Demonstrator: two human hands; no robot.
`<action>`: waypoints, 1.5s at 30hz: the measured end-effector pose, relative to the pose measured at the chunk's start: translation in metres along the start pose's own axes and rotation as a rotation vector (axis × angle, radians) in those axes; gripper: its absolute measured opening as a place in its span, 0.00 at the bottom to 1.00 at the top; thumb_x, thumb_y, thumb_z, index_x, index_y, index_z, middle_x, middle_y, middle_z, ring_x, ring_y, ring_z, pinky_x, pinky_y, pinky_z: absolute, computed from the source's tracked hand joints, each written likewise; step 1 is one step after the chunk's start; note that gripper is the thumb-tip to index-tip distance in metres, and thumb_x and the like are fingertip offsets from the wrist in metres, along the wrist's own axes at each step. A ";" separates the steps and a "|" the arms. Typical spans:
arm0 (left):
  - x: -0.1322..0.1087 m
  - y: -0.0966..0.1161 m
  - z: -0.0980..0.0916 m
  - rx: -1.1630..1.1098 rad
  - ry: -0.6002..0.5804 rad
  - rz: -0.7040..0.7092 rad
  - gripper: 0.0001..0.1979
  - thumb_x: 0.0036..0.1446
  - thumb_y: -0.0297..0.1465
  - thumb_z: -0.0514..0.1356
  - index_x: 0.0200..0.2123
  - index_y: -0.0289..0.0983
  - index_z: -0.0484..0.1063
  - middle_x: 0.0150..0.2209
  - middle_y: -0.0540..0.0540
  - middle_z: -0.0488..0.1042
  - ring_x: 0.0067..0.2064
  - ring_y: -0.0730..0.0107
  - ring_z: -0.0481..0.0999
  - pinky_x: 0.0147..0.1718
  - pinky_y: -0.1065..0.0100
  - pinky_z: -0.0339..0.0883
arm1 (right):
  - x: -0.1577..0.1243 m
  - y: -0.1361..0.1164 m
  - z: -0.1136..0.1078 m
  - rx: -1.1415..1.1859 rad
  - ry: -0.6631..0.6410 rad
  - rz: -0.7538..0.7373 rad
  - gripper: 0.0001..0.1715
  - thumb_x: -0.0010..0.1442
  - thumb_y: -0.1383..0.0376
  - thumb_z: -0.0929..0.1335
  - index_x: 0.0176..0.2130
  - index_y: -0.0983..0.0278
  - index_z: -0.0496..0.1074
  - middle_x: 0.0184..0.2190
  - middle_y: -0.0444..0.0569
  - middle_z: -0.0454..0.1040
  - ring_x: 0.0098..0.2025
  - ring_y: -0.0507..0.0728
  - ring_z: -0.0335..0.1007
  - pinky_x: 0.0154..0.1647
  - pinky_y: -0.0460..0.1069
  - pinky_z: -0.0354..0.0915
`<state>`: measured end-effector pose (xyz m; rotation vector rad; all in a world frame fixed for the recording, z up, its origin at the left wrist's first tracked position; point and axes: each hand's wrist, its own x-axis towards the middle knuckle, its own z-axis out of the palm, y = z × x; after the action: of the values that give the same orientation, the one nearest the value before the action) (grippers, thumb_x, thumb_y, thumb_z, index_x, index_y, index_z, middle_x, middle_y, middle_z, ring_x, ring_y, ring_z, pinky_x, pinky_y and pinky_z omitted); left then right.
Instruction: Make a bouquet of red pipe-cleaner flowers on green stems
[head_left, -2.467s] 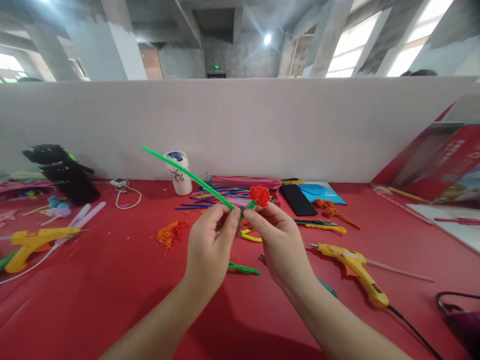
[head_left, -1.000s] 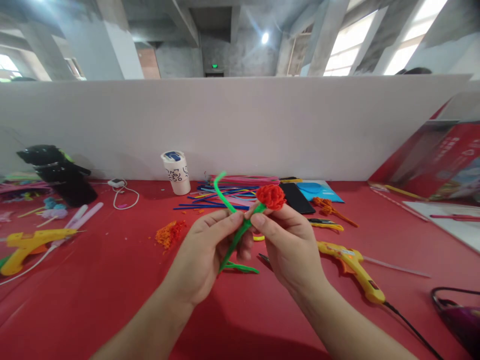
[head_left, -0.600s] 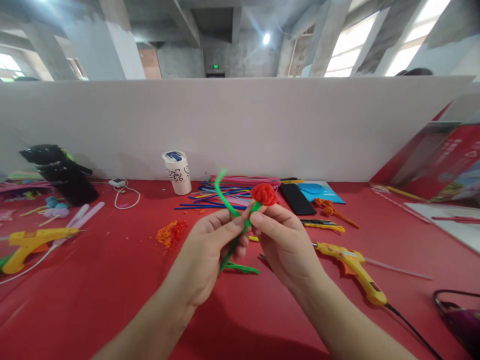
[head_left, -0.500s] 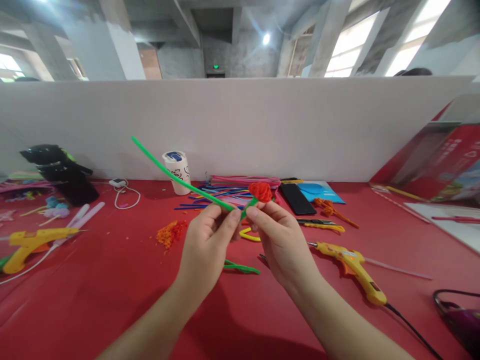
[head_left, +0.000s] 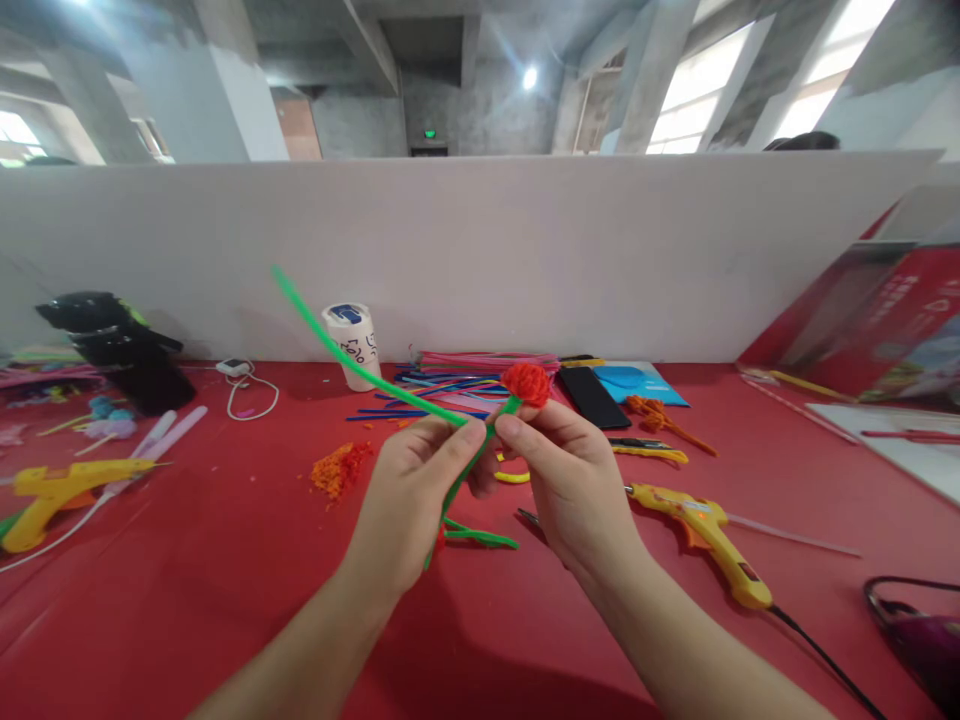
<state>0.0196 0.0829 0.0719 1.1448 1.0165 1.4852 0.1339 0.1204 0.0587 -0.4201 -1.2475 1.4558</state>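
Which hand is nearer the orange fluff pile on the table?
Left. The left hand is just right of the orange fluff pile; the right hand sits farther right, beyond it.

Bright daylight from blown-out windows (head_left: 690,100) (upper right); edges bend, soft shadows.

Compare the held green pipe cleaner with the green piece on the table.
The green pipe cleaner is long and aloft, pinched by the left hand and right hand; the green piece is short, flat and untouched. The pipe cleaner carries a red flower; the piece none. Both are green.
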 end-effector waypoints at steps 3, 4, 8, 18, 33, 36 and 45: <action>0.001 0.003 -0.003 -0.255 -0.106 -0.215 0.09 0.54 0.32 0.59 0.26 0.33 0.72 0.22 0.50 0.70 0.22 0.79 0.68 0.22 0.77 0.64 | -0.001 -0.001 0.001 0.045 -0.044 0.030 0.05 0.58 0.67 0.66 0.29 0.62 0.70 0.19 0.40 0.68 0.19 0.50 0.67 0.24 0.47 0.66; 0.002 0.004 -0.004 -0.314 -0.125 -0.272 0.09 0.54 0.32 0.59 0.26 0.32 0.73 0.22 0.50 0.70 0.21 0.80 0.68 0.21 0.78 0.63 | -0.002 -0.001 0.001 0.063 -0.039 0.037 0.04 0.57 0.67 0.67 0.29 0.62 0.70 0.20 0.40 0.69 0.19 0.50 0.67 0.23 0.47 0.66; 0.003 0.006 -0.007 -0.514 -0.194 -0.466 0.08 0.54 0.30 0.58 0.26 0.31 0.72 0.20 0.51 0.66 0.20 0.84 0.64 0.20 0.80 0.61 | -0.002 -0.002 -0.001 0.144 -0.069 0.086 0.03 0.56 0.67 0.68 0.29 0.63 0.71 0.22 0.40 0.70 0.21 0.49 0.69 0.23 0.45 0.67; 0.002 -0.003 0.001 0.013 0.075 0.003 0.11 0.56 0.33 0.57 0.23 0.35 0.68 0.19 0.53 0.65 0.20 0.82 0.63 0.20 0.79 0.58 | 0.001 0.005 0.002 0.051 0.053 0.064 0.05 0.53 0.66 0.69 0.26 0.63 0.71 0.21 0.39 0.68 0.23 0.48 0.64 0.27 0.44 0.62; -0.002 -0.008 0.001 0.126 0.084 0.122 0.10 0.55 0.32 0.57 0.23 0.36 0.69 0.21 0.51 0.69 0.24 0.76 0.68 0.26 0.74 0.63 | -0.003 0.005 0.006 0.009 0.124 -0.014 0.05 0.54 0.67 0.68 0.27 0.62 0.69 0.19 0.39 0.67 0.20 0.50 0.64 0.26 0.47 0.64; -0.001 -0.001 0.000 -0.212 -0.043 -0.169 0.11 0.54 0.31 0.57 0.22 0.34 0.69 0.20 0.50 0.68 0.21 0.78 0.66 0.20 0.76 0.61 | -0.004 0.002 0.006 0.046 0.030 0.004 0.04 0.56 0.67 0.67 0.29 0.61 0.69 0.18 0.39 0.68 0.18 0.51 0.65 0.21 0.47 0.64; -0.002 0.012 -0.006 -0.471 -0.234 -0.475 0.09 0.53 0.29 0.58 0.24 0.31 0.71 0.19 0.52 0.64 0.18 0.85 0.61 0.17 0.80 0.56 | -0.002 -0.002 -0.004 0.090 -0.059 0.050 0.01 0.53 0.67 0.69 0.30 0.62 0.72 0.23 0.41 0.71 0.23 0.49 0.67 0.26 0.46 0.66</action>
<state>0.0115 0.0779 0.0821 0.6604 0.6654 1.0961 0.1387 0.1202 0.0577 -0.3517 -1.2202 1.5705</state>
